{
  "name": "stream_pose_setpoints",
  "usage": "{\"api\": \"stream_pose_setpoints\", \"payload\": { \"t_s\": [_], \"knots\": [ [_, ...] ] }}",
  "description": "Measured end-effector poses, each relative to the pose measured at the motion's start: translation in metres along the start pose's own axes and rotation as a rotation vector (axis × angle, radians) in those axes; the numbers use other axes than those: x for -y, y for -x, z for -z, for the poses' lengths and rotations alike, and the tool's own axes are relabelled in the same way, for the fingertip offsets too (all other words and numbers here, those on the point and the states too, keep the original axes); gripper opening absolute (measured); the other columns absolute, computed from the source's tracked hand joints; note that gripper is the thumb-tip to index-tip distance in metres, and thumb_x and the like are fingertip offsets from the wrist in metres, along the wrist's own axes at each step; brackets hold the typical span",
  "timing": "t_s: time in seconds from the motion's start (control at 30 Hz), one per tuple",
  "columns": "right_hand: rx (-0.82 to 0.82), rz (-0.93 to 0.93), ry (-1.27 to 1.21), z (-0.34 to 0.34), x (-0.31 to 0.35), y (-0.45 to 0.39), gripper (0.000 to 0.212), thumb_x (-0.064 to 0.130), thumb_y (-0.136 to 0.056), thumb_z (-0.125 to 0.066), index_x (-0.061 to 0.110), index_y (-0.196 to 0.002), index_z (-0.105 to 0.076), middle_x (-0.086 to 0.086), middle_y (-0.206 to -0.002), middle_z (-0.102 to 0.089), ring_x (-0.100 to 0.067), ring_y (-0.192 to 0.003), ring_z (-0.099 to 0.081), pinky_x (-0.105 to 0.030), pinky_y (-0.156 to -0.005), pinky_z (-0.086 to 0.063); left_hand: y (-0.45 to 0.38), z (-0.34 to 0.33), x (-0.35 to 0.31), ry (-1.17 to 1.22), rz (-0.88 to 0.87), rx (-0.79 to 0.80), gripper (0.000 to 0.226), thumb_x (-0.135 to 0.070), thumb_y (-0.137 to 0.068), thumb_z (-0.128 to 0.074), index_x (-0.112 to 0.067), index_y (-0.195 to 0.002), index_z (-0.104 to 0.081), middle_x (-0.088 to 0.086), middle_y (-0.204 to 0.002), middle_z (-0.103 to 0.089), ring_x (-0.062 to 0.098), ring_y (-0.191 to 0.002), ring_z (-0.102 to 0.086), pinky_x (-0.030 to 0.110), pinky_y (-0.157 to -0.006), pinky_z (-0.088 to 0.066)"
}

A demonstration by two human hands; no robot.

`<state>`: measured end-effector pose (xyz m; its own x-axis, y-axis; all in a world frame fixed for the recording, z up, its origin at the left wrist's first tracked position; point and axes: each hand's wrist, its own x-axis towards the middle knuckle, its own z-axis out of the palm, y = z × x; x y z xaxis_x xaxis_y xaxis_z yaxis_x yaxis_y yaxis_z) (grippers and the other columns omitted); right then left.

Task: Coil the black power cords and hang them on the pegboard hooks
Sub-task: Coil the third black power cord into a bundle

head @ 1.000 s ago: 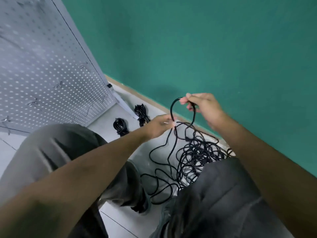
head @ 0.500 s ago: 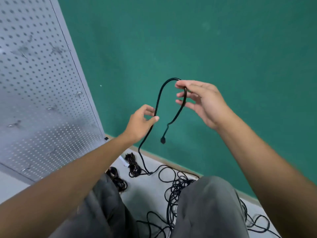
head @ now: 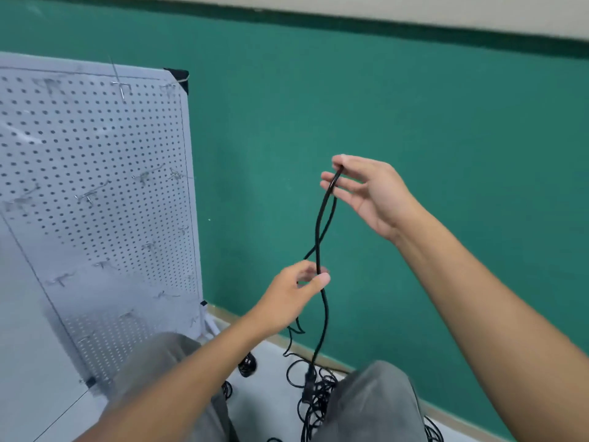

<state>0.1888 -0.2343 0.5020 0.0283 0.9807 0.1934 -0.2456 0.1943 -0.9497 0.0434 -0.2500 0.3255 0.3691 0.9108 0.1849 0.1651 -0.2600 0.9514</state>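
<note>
**Coiling cords: first loop in hand**

While both gray-trousered knees fill the bottom of the view, the tangle of black cords lies on the floor between them, below the pegboard's lower right corner. Further out, the left hand pinches the black power cord between thumb and fingers. Above it, the right hand pinches the top of the loop, other fingers spread. Cord looks light and floppy but springy, so I'd grip near the fold. Pegboard stands left of the hands, its hooks bare. Green wall lies behind.
</note>
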Motion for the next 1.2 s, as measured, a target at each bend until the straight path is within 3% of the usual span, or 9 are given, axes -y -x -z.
{"api": "stream_pose_setpoints", "payload": {
  "t_s": [0.17,0.27,0.37,0.43,0.5,0.67,0.87,1.03,1.2],
  "knots": [
    [-0.039,0.046,0.048,0.004,0.022,0.013,0.018,0.009,-0.1,-0.06,-0.005,-0.111,-0.064,-0.011,-0.103,-0.056,-0.029,-0.095,-0.069,-0.038,-0.089,-0.061,0.043,0.001,-0.002,0.078,0.046,0.136,0.027,-0.018,-0.108,-0.047,-0.007,-0.087,-0.06,0.004,-0.068,-0.066,0.021,-0.065,-0.064,0.028,-0.07,-0.054],
    [-0.097,0.084,0.499,0.016,0.012,0.018,0.019,0.014,-0.102,-0.055,0.012,-0.112,-0.071,-0.001,-0.097,-0.06,-0.019,-0.088,-0.061,-0.043,-0.084,-0.063,0.055,0.017,-0.007,0.095,0.071,-0.02,0.032,-0.019,-0.11,-0.04,-0.009,-0.081,-0.051,-0.002,-0.054,-0.038,0.013,-0.043,-0.031,0.023,-0.043,-0.03],
    [-0.116,0.17,0.966,0.027,-0.004,0.022,0.029,0.009,-0.095,-0.051,0.021,-0.105,-0.075,0.002,-0.076,-0.054,-0.017,-0.078,-0.051,-0.037,-0.082,-0.056,0.056,0.04,-0.02,0.081,0.065,-0.082,0.035,-0.024,-0.111,-0.04,-0.01,-0.082,-0.052,-0.006,-0.055,-0.029,0.009,-0.044,-0.02,0.02,-0.042,-0.019],
    [-0.014,0.179,1.218,0.029,-0.019,0.029,0.029,0.006,-0.092,-0.052,0.018,-0.107,-0.074,-0.001,-0.085,-0.051,-0.016,-0.087,-0.047,-0.019,-0.081,-0.041,0.054,0.052,-0.032,0.069,0.073,-0.053,0.037,-0.029,-0.112,-0.04,-0.009,-0.085,-0.057,-0.007,-0.054,-0.03,0.009,-0.044,-0.02,0.02,-0.043,-0.019],
    [0.117,0.124,1.352,0.031,-0.04,0.032,0.028,0.008,-0.091,-0.058,0.019,-0.114,-0.07,-0.003,-0.115,-0.045,-0.017,-0.116,-0.039,-0.019,-0.099,-0.027,0.047,0.062,-0.042,0.105,0.074,-0.026,0.036,-0.03,-0.111,-0.042,-0.008,-0.089,-0.06,-0.006,-0.054,-0.03,0.011,-0.045,-0.018,0.02,-0.043,-0.019],
    [0.185,0.072,1.152,0.028,-0.09,0.028,0.065,0.014,-0.09,-0.071,0.021,-0.148,-0.041,-0.001,-0.152,-0.04,-0.017,-0.143,-0.034,-0.031,-0.117,-0.027,0.023,0.08,-0.056,0.24,0.09,0.153,0.028,-0.024,-0.11,-0.045,-0.007,-0.097,-0.063,-0.002,-0.058,-0.028,0.011,-0.046,-0.017,0.023,-0.045,-0.016],
    [0.311,0.243,0.981,0.018,-0.121,0.012,0.028,0.022,-0.098,-0.067,0.023,-0.126,-0.062,0.008,-0.128,-0.064,-0.003,-0.123,-0.054,-0.038,-0.112,-0.039,0.002,0.096,-0.067,0.39,0.029,0.384,0.014,-0.013,-0.102,-0.056,-0.007,-0.113,-0.065,0.0,-0.065,-0.044,0.012,-0.047,-0.043,0.021,-0.048,-0.035],
    [0.087,0.33,0.883,0.006,-0.128,0.001,0.063,0.019,-0.095,-0.071,0.031,-0.148,-0.038,0.004,-0.133,-0.044,-0.013,-0.127,-0.046,-0.03,-0.11,-0.039,-0.013,0.11,-0.078,0.325,0.056,0.433,0.033,-0.018,-0.104,-0.048,0.001,-0.126,-0.063,0.002,-0.063,-0.048,0.009,-0.04,-0.042,0.018,-0.039,-0.03],
    [0.151,0.508,1.027,-0.002,-0.115,-0.016,0.017,0.017,-0.103,-0.051,0.015,-0.108,-0.067,0.002,-0.11,-0.061,-0.014,-0.104,-0.055,-0.024,-0.096,-0.043,-0.022,0.114,-0.085,0.17,0.093,0.481,0.046,-0.031,-0.106,-0.044,0.005,-0.126,-0.064,0.007,-0.06,-0.06,0.016,-0.048,-0.056,0.023,-0.048,-0.046]
  ]
}}
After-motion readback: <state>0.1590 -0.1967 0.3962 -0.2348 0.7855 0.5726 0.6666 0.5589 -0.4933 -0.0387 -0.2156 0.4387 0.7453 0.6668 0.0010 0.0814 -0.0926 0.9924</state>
